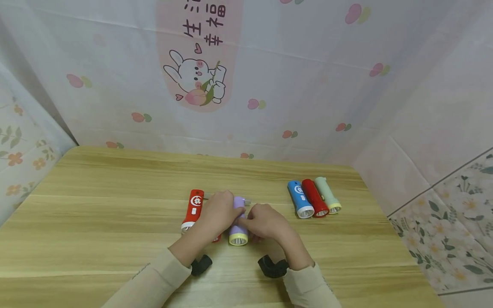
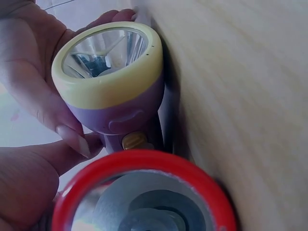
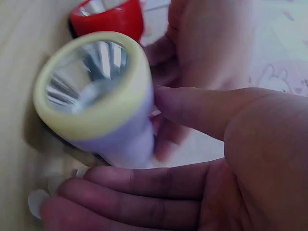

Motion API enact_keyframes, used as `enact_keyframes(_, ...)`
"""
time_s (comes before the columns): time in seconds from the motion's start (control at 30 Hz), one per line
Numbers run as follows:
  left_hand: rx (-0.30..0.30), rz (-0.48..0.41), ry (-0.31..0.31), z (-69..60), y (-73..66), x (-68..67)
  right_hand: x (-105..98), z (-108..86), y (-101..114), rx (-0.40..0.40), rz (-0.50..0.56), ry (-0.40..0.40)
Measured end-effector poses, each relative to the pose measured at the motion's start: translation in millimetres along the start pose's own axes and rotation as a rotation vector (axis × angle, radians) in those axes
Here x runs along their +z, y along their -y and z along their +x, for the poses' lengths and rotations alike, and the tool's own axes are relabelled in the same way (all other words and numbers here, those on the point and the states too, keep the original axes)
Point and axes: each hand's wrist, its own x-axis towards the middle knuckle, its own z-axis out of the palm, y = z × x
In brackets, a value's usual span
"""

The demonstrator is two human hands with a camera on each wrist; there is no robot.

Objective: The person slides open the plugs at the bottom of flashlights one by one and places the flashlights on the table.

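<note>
A purple flashlight with a yellow rim (image 1: 238, 238) lies on the table, lens toward the near edge; metal prongs (image 1: 247, 201) stick out near its far end. My left hand (image 1: 216, 214) holds its body, the thumb on top. My right hand (image 1: 267, 222) is at its right side. In the right wrist view, the right thumb touches the purple flashlight (image 3: 120, 139), while the other fingers of that hand (image 3: 144, 192) extend loosely beside it. A red flashlight's rim (image 2: 144, 161) is close by in the left wrist view, mostly under my left hand in the head view.
A red flashlight with a white rim (image 1: 194, 209) lies left of my left hand. To the right, blue (image 1: 298, 196), red (image 1: 315, 197) and pale green (image 1: 325, 192) flashlights lie side by side. Printed cloth (image 1: 300, 85) hangs behind the wooden table (image 1: 96, 214).
</note>
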Motion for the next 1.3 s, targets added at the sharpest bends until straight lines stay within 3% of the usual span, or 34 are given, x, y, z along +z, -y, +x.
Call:
enact_keyframes(0.23,-0.018,-0.003,0.009,-0.8,0.2,-1.2,-13.9,-6.9,-5.0,0.053,-0.006,-0.051)
enact_keyframes(0.5,-0.011,-0.030,0.009,-1.4,0.0,-1.0,-22.1,-9.7,-9.8,0.060,-0.047,-0.081)
enact_keyframes(1.03,-0.017,0.019,0.020,-5.5,-8.0,-0.4,-39.6,-18.4,-27.6,0.097,-0.092,-0.189)
enact_keyframes(1.3,0.038,-0.017,0.027,-11.2,-15.7,-8.4,-52.9,-18.9,-42.0,0.076,-0.084,-0.343)
